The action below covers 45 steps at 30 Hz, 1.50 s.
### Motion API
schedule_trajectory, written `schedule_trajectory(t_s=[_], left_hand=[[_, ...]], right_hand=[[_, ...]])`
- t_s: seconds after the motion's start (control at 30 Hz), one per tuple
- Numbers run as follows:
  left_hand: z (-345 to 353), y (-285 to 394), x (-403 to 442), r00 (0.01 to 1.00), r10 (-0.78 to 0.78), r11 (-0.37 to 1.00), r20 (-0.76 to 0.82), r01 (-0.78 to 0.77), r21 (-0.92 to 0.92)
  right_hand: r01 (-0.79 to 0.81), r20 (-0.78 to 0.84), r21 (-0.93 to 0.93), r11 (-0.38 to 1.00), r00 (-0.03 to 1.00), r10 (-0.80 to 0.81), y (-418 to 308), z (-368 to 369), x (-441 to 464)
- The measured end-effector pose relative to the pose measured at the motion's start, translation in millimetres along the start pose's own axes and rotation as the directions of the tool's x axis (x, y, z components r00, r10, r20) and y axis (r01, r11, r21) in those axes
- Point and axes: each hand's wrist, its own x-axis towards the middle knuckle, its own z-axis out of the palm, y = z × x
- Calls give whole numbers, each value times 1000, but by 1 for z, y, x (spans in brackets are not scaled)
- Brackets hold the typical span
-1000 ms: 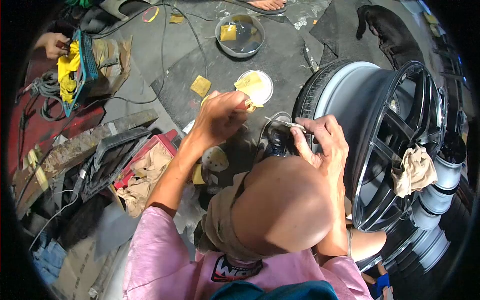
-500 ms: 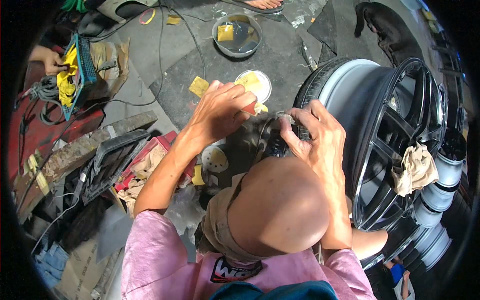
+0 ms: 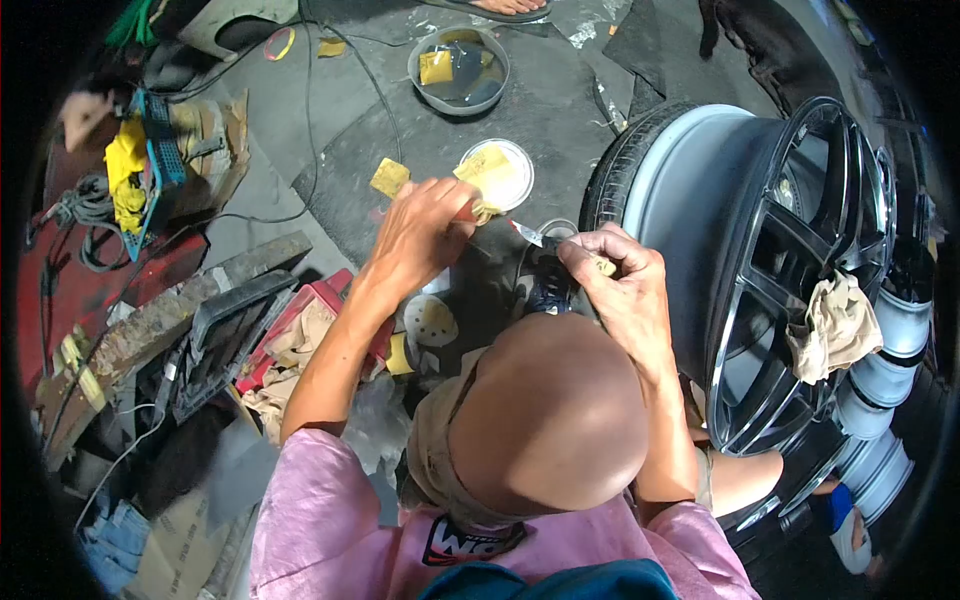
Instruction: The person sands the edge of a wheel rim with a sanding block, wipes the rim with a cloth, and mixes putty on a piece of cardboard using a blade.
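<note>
My left hand [image 3: 425, 228] is closed around a small red object [image 3: 466, 210], with a yellowish, putty-like lump [image 3: 485, 212] at its end. The rest of that object is hidden in my fingers. To its right, my right hand [image 3: 622, 275] pinches a small pointed piece [image 3: 528, 234], red and silvery, like a blade; its tip points toward the left hand. Another yellowish bit [image 3: 605, 267] shows between the right fingers. Both hands are above my bent knee [image 3: 545, 410], apart from each other. Beside the right hand stands a black alloy wheel [image 3: 790, 250].
A white round lid [image 3: 515, 188] with a yellow sheet and a water basin [image 3: 460, 105] are on the floor ahead. A beige cloth [image 3: 835, 328] hangs on the wheel. At left, another person's hand [image 3: 85, 118] is near a blue basket [image 3: 160, 170]. A dog [image 3: 770, 50] lies at upper right.
My hands have moved slightly, and the pointed red and silvery piece now shows at my right fingertips. The other person's hand has lifted off the yellow cloth in the basket.
</note>
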Motion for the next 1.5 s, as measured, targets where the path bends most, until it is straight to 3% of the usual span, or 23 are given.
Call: schedule_trajectory(t_s=[0.1,0.17,0.23,0.3,0.37,0.43,0.5,0.57,0.63,0.7,0.77,0.87,0.97,1.03,1.07,1.1,1.23,1.27,1.3,1.37,1.43,1.5], left_hand=[[15,-17,-32,987,-100,992,128,109,-62],[36,-38,-54,906,-312,938,285,341,-56],[36,-48,-53,925,-273,959,266,283,-2],[34,-51,-50,955,-296,955,-1,296,1],[35,-58,-32,938,-341,940,-64,338,-53],[37,-56,-6,853,-496,849,-164,436,-300],[43,-56,10,876,-447,880,-182,394,-265],[56,-58,25,898,-399,915,-187,377,-142],[74,-72,23,875,-436,890,-212,383,-248],[71,-74,19,872,-459,862,-171,390,-325],[70,-72,9,905,-408,860,-121,337,-384],[64,-62,6,931,-361,843,-58,299,-447],[36,-41,11,953,-256,876,-160,159,-455],[6,-28,25,953,-187,892,-241,62,-448],[-11,-26,42,947,-154,897,-282,15,-441],[-27,-50,75,929,-183,929,-320,57,-366],[-113,104,134,974,-85,789,-212,-64,-611],[-124,140,147,980,-48,762,-194,-90,-641],[-128,186,153,985,-15,732,-174,-108,-673],[-132,264,167,985,136,729,-108,-173,-662],[-120,334,175,947,319,676,-41,-258,-691],[-100,415,152,918,397,698,-8,-308,-647]], right_hand=[[16,-17,-44,999,1000,-16,1,0,-2],[2,-43,-49,999,999,-4,2,1,-4],[-13,-79,-54,998,997,9,6,2,-5],[98,-146,-46,994,984,-104,18,1,-11],[27,-182,-31,999,983,-32,23,-1,-21],[-28,-217,-9,1000,976,25,16,1,-34],[-162,-219,168,972,956,197,0,2,-53],[49,-268,62,997,963,-31,2,2,-70],[251,-317,-44,967,915,-251,-7,0,-93],[312,-391,-39,949,870,-302,-16,1,-115],[218,-408,212,953,906,-117,-26,3,-145],[350,-534,100,931,809,-247,-13,-3,-186],[456,-645,37,889,691,-327,-3,-14,-230],[445,-643,116,888,715,-274,5,-23,-266],[468,-675,42,883,664,-320,15,-27,-280],[491,-703,40,870,633,-325,25,-29,-292],[531,-784,79,844,556,-277,48,-32,-338],[515,-767,161,842,602,-222,54,-34,-346],[491,-741,241,837,651,-168,60,-36,-352],[528,-775,133,839,583,-244,74,-42,-356],[500,-802,144,854,565,-196,70,-55,-367],[495,-846,189,848,520,-114,63,-68,-372]])
